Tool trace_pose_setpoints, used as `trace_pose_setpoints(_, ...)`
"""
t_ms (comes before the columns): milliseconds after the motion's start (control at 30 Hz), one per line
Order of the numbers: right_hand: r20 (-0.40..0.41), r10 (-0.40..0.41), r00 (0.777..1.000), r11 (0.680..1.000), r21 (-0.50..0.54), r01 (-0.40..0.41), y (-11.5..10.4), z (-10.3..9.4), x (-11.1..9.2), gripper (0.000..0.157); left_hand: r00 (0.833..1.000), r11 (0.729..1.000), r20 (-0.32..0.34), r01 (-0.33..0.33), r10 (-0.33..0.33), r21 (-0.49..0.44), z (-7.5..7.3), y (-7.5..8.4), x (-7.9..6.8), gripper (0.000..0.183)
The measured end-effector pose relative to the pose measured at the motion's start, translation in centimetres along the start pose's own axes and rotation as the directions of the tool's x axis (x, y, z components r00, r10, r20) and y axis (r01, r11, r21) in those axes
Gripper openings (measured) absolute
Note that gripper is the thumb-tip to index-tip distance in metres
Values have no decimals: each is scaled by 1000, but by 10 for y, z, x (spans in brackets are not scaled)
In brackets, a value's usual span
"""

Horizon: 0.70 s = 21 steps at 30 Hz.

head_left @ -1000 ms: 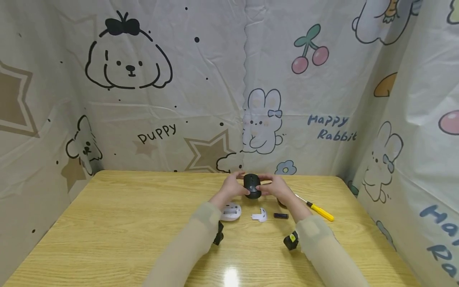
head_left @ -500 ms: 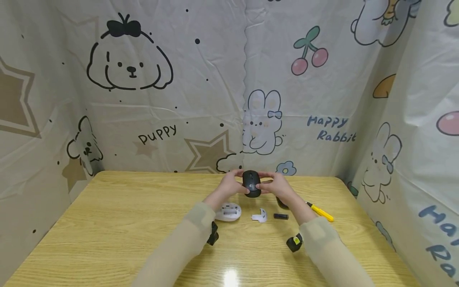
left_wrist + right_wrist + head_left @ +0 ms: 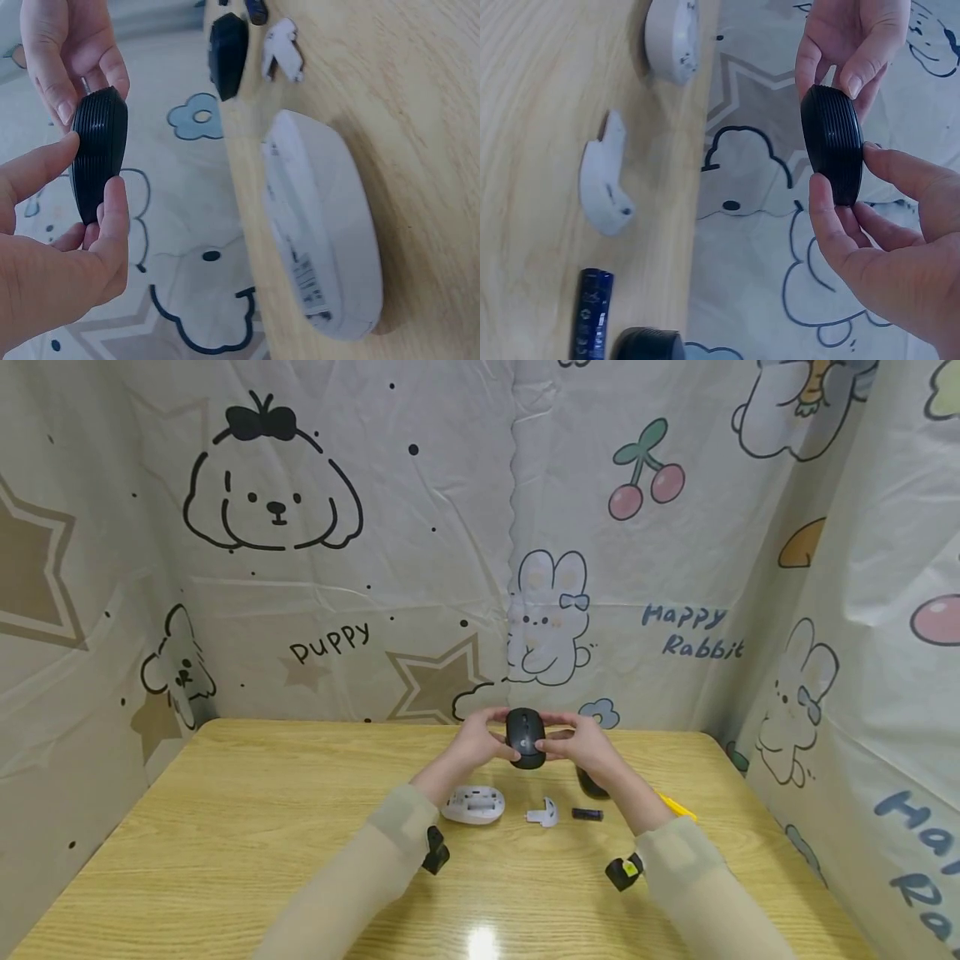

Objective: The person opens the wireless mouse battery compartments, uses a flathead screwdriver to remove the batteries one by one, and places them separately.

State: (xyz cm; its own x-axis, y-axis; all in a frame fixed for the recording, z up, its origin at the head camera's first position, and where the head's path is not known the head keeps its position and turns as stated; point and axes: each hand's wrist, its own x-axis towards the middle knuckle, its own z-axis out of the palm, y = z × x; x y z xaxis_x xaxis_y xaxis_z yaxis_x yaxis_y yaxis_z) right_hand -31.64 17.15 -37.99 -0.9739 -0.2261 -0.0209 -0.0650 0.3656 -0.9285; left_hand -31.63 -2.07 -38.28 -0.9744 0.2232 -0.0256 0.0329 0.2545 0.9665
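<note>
A black computer mouse is held up above the far edge of the table, its button side toward the head camera. My left hand pinches its left side between thumb and fingers. On the opposite side, my right hand grips it the same way. Both wrist views show the ribbed side of the black mouse between the fingertips. Its underside is hidden in the head view.
On the wooden table lie a white mouse with its battery bay uncovered, a white cover and a dark battery. Another black mouse-like object and a yellow-handled screwdriver are partly behind the right forearm. Patterned cloth hangs around.
Both hands have raised the black mouse slightly and tipped it so more of its top shows. The forearms have spread apart, uncovering more of the white mouse and covering more of the screwdriver.
</note>
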Motion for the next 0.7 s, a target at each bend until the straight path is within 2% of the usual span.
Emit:
trace_pose_setpoints(333, -9, -21, 1000, 1000, -18, 21, -17, -1, -10, 60, 1000, 1000, -25, -17, 18, 19, -8, 17, -15, 79)
trace_pose_setpoints(700, 11, -118, 993, 993, 8, 118, -40, -4, -30, 60, 999, 999, -11, -46, 45, -23, -23, 35, -35, 78)
